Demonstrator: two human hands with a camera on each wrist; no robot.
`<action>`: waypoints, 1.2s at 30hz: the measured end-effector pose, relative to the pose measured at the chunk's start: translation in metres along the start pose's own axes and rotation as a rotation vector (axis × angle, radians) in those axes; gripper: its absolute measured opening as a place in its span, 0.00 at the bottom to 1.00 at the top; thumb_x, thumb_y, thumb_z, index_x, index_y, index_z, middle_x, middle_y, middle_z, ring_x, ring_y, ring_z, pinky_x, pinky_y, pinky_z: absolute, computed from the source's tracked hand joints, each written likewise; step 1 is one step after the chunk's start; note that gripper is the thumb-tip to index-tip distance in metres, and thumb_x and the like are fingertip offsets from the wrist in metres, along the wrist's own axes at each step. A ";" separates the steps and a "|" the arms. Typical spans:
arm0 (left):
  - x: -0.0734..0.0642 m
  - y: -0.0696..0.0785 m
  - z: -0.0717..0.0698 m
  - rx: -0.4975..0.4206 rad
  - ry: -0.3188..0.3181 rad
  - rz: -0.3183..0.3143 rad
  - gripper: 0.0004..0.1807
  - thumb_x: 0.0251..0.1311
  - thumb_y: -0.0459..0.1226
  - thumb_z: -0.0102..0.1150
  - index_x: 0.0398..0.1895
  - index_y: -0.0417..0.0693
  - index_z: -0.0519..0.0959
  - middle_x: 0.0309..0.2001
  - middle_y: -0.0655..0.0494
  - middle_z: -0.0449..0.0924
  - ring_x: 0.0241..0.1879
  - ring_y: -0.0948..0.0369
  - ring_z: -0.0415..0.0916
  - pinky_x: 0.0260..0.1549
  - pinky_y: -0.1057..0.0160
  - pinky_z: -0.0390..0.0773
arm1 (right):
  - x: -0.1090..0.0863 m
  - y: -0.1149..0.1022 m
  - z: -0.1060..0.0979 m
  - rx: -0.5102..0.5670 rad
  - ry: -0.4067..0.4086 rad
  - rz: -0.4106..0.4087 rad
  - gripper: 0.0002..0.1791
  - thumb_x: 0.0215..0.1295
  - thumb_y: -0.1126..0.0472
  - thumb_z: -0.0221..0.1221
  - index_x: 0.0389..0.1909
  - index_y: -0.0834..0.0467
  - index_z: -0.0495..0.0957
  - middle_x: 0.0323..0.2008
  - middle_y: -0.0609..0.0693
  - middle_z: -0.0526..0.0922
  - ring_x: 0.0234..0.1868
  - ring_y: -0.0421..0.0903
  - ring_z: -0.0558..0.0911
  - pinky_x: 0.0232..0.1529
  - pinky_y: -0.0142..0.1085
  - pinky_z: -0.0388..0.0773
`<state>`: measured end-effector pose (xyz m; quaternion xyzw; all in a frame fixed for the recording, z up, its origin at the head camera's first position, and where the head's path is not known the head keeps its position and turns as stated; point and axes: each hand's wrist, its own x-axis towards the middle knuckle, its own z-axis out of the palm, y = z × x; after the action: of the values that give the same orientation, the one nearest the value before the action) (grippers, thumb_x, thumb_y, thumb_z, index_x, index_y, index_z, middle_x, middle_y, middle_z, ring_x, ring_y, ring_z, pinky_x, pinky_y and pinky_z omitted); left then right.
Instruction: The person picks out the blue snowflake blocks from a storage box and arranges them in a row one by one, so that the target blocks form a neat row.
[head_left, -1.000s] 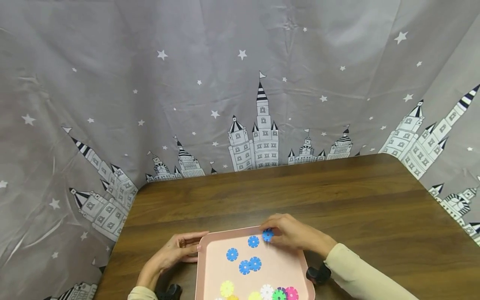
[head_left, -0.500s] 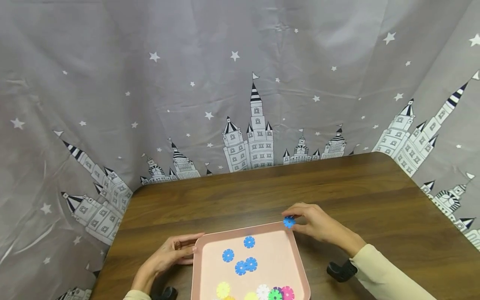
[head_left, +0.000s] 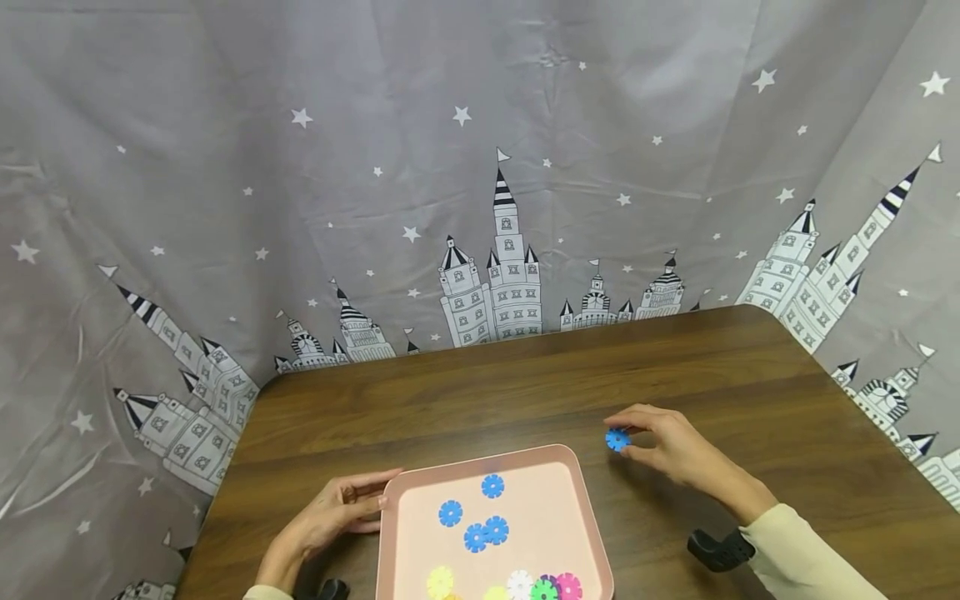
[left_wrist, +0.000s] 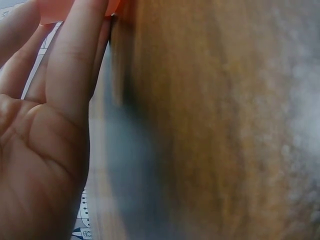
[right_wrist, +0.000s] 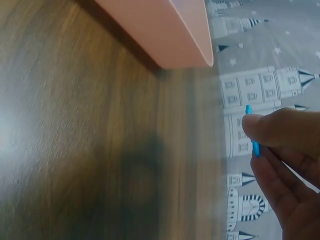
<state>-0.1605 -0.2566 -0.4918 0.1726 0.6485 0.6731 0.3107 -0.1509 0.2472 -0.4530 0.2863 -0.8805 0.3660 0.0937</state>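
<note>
Nearest, a yellow disc (head_left: 440, 582), a white disc (head_left: 520, 586), a green disc (head_left: 544, 590) and a pink disc (head_left: 569, 586) are lying in the tray (head_left: 540, 517). At the tray's left side, the left hand (head_left: 330, 512) is resting fairly straight fingers against the wall, its grip clenching nothing. Farther in, four blue discs (head_left: 451, 513) are lying flat, two of them touching or overlapping. Beyond the tray's right side, the right hand (head_left: 678, 446) is pinching the held disc (head_left: 617, 440), also blue, between thumb and fingertips, apparently holding it clear of the surface (head_left: 750, 383). Being so thin, it is probably going to be handling as light, stiff and slightly slick, hardly fragile; opposite edges are offering the best hold, the notches likely helping fingertips catch. Behind, a printed curtain (head_left: 375, 83) is hanging.
</note>
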 end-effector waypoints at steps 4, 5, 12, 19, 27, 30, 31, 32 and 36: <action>0.000 0.000 -0.001 0.002 -0.007 0.012 0.26 0.71 0.26 0.47 0.69 0.25 0.58 0.62 0.37 0.73 0.55 0.56 0.77 0.49 0.51 0.80 | -0.005 0.003 -0.001 -0.015 0.039 -0.007 0.21 0.51 0.74 0.70 0.48 0.63 0.82 0.42 0.49 0.84 0.40 0.43 0.84 0.42 0.39 0.84; -0.001 0.000 -0.001 0.003 -0.008 0.016 0.26 0.71 0.26 0.47 0.69 0.24 0.58 0.62 0.37 0.73 0.55 0.56 0.77 0.49 0.51 0.80 | -0.005 0.004 -0.001 -0.016 0.044 -0.005 0.21 0.51 0.74 0.71 0.48 0.63 0.82 0.42 0.49 0.84 0.40 0.43 0.84 0.41 0.38 0.84; -0.002 0.001 -0.002 -0.001 -0.008 0.006 0.26 0.71 0.26 0.48 0.69 0.25 0.58 0.62 0.37 0.72 0.55 0.56 0.77 0.49 0.51 0.80 | -0.011 0.006 0.001 -0.030 0.019 0.045 0.21 0.51 0.74 0.70 0.48 0.65 0.82 0.43 0.51 0.85 0.40 0.44 0.84 0.42 0.40 0.84; 0.000 0.001 -0.001 -0.009 -0.003 -0.002 0.27 0.71 0.27 0.49 0.69 0.24 0.57 0.63 0.37 0.72 0.55 0.56 0.76 0.50 0.51 0.80 | -0.016 0.011 0.008 -0.011 0.001 0.078 0.21 0.51 0.75 0.70 0.49 0.65 0.82 0.43 0.52 0.84 0.41 0.45 0.83 0.42 0.42 0.84; 0.001 0.001 0.000 -0.015 0.009 -0.007 0.27 0.70 0.26 0.49 0.69 0.24 0.58 0.62 0.39 0.73 0.55 0.56 0.77 0.50 0.51 0.80 | -0.023 0.017 0.018 -0.044 -0.031 0.110 0.21 0.52 0.73 0.70 0.50 0.63 0.82 0.46 0.52 0.84 0.46 0.49 0.83 0.46 0.44 0.83; 0.001 0.001 0.000 -0.012 0.007 -0.007 0.27 0.70 0.26 0.49 0.69 0.24 0.58 0.62 0.38 0.73 0.55 0.55 0.77 0.50 0.51 0.80 | -0.025 0.019 0.021 -0.051 -0.031 0.106 0.21 0.52 0.73 0.70 0.49 0.65 0.82 0.46 0.53 0.84 0.46 0.50 0.83 0.46 0.44 0.83; 0.000 0.001 0.000 -0.010 0.009 -0.008 0.27 0.70 0.26 0.49 0.69 0.24 0.58 0.62 0.38 0.73 0.55 0.55 0.77 0.50 0.51 0.80 | -0.026 0.019 0.022 -0.052 -0.028 0.105 0.21 0.51 0.73 0.70 0.49 0.65 0.82 0.45 0.53 0.84 0.46 0.50 0.83 0.46 0.44 0.83; 0.000 0.001 0.000 -0.008 0.011 -0.010 0.27 0.70 0.26 0.49 0.69 0.24 0.58 0.61 0.37 0.73 0.55 0.55 0.77 0.50 0.51 0.80 | -0.026 0.020 0.023 -0.050 -0.025 0.102 0.21 0.51 0.73 0.70 0.49 0.65 0.82 0.45 0.53 0.85 0.46 0.50 0.83 0.46 0.44 0.83; 0.000 0.001 0.000 -0.004 0.028 -0.024 0.27 0.70 0.27 0.50 0.69 0.25 0.59 0.61 0.38 0.74 0.54 0.56 0.77 0.49 0.52 0.80 | -0.029 0.022 0.027 -0.044 -0.023 0.114 0.21 0.52 0.73 0.70 0.49 0.64 0.82 0.45 0.52 0.85 0.46 0.48 0.83 0.46 0.43 0.83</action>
<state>-0.1605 -0.2565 -0.4903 0.1548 0.6536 0.6728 0.3102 -0.1389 0.2539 -0.4962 0.2376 -0.9043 0.3479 0.0688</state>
